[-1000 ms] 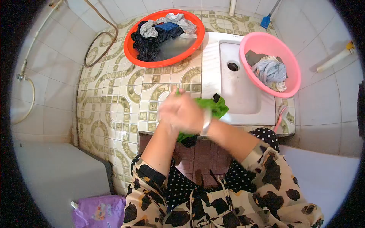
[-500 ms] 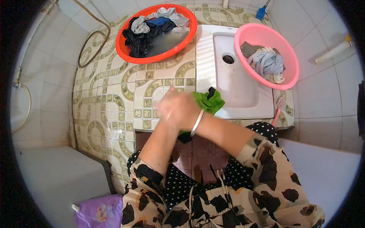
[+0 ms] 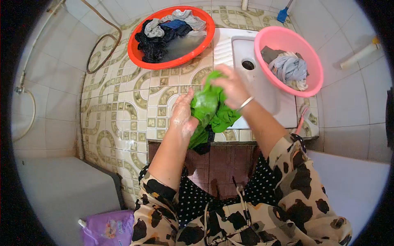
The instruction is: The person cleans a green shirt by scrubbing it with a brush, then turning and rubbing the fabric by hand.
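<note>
A bright green garment point(image 3: 204, 104) with a black part hangs bunched over the edge of the raised tiled floor, and pale suds show on its upper side. My left hand point(image 3: 182, 112), wet with foam, grips its left side. My right hand point(image 3: 233, 89), with a silvery bangle at the wrist, holds a raised fold of the garment near its top. Some fingertips of both hands are hidden in the cloth or blurred.
A red basin point(image 3: 172, 61) holds dark and grey clothes in cloudy water. A pink basin point(image 3: 316, 76) with clothes rests over the white squat toilet point(image 3: 262, 107). A pink-handled brush point(image 3: 301, 119) lies at right; a purple pouch point(image 3: 108, 229) is at lower left.
My hands, pressed together in a blur before, have come apart. The right moved up and right, lifting a fold, and more of the green garment shows between them.
</note>
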Demonstrator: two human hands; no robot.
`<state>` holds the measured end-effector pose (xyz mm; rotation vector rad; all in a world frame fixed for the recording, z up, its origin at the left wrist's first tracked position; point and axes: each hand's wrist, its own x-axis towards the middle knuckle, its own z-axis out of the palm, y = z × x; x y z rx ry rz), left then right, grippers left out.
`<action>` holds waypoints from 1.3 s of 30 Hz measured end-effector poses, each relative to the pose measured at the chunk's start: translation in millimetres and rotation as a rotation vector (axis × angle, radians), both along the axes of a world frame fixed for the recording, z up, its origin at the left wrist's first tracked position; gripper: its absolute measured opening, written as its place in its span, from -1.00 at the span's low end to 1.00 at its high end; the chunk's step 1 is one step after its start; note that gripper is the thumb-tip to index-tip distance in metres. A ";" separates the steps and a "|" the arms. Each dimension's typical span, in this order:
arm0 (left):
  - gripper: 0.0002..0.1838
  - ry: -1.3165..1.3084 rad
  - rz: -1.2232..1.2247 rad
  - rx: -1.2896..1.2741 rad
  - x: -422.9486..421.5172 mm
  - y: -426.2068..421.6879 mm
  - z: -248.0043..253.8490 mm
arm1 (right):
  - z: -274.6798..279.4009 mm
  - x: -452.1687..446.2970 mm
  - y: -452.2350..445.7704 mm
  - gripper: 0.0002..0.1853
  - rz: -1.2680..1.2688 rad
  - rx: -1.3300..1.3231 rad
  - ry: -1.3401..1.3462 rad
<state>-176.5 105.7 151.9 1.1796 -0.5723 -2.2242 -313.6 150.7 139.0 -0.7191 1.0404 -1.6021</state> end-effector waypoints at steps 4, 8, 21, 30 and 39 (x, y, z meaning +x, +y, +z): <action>-0.73 0.718 -0.377 0.098 29.6 -49.3 -85.4 | 44.2 93.5 22.8 -0.83 0.004 -0.374 1.332; -0.74 0.261 -0.058 0.219 -11.3 14.8 0.5 | 2.1 64.7 -9.9 -0.68 -0.111 -0.004 1.285; -0.61 0.124 0.038 0.265 -6.9 14.0 43.0 | -5.2 6.3 -8.7 -0.71 -0.131 0.301 1.543; -0.68 0.287 0.020 0.155 34.5 -31.1 14.4 | -6.6 -6.5 8.9 -0.67 0.488 0.012 0.683; -0.77 -0.655 -0.609 -0.881 48.9 -36.4 -17.9 | 69.4 -30.7 19.6 -0.83 -0.093 -0.219 -0.448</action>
